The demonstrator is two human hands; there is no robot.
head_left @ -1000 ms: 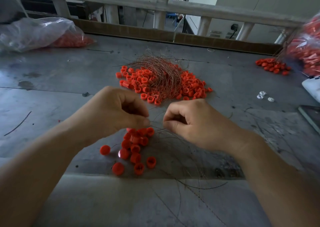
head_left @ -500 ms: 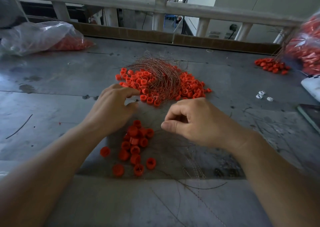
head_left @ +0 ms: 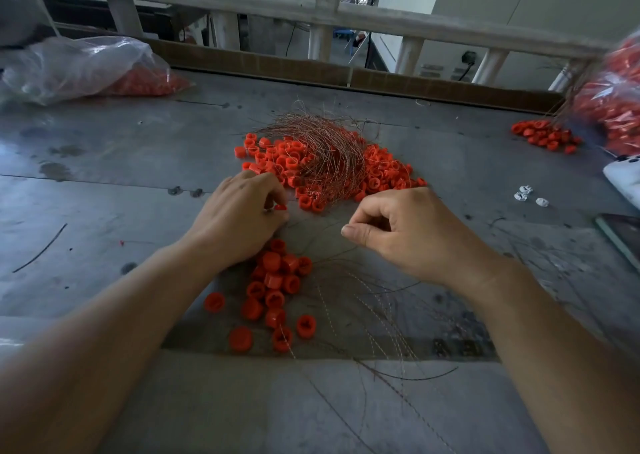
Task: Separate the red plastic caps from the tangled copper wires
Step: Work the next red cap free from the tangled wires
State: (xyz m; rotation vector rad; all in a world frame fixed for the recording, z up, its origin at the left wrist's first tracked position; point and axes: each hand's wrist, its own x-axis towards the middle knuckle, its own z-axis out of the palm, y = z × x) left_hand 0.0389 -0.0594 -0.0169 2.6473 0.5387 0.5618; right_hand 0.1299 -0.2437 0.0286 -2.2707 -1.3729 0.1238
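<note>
A tangle of copper wires (head_left: pixel 325 152) lies over a heap of red plastic caps (head_left: pixel 381 173) in the middle of the grey table (head_left: pixel 104 162). My left hand (head_left: pixel 239 221) sits at the heap's near edge, fingers curled round a red cap (head_left: pixel 280 207). My right hand (head_left: pixel 408 231) hovers to the right, thumb and forefinger pinched together; a thin wire may run from them, but I cannot tell. A small pile of separated red caps (head_left: pixel 273 290) lies below my left hand. Loose copper wire strands (head_left: pixel 374 318) are spread under my right wrist.
A clear plastic bag with red caps (head_left: pixel 86 69) lies at the back left. Another bag of caps (head_left: pixel 613 107) and a small cap pile (head_left: pixel 543 136) are at the far right. White bits (head_left: pixel 526 195), a phone (head_left: pixel 623 238) and a wooden rail (head_left: pixel 311 10) border the area.
My left hand reached forward from the near pile to the heap's edge and curled round a cap. My right hand stayed in place, its fingers loosening a little.
</note>
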